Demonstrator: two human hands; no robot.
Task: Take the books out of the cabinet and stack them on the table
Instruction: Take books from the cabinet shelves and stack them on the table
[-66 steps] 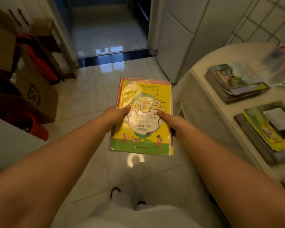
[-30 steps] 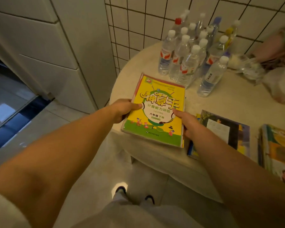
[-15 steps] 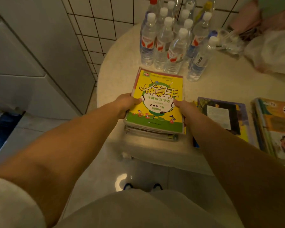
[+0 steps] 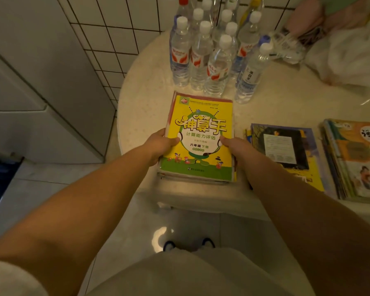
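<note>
A stack of books topped by a yellow and green workbook (image 4: 203,133) lies on the round cream table (image 4: 145,92) near its front edge. My left hand (image 4: 160,146) grips the stack's left side, thumb on the cover. On the right side my right hand (image 4: 235,148) holds it the same way. Two other book stacks lie to the right: one with a dark blue cover (image 4: 284,150) and one with an orange cover (image 4: 357,159). The cabinet is out of view.
Several water bottles (image 4: 209,52) stand close behind the held stack. White plastic bags (image 4: 346,54) and a pink cloth sit at the table's back right. A white fridge (image 4: 30,92) and tiled wall are to the left. My feet stand on glossy floor tiles below.
I turned from the doorway to the table carrying the stack with both hands, then lowered it onto the table in front of the bottles. Both hands still grip it.
</note>
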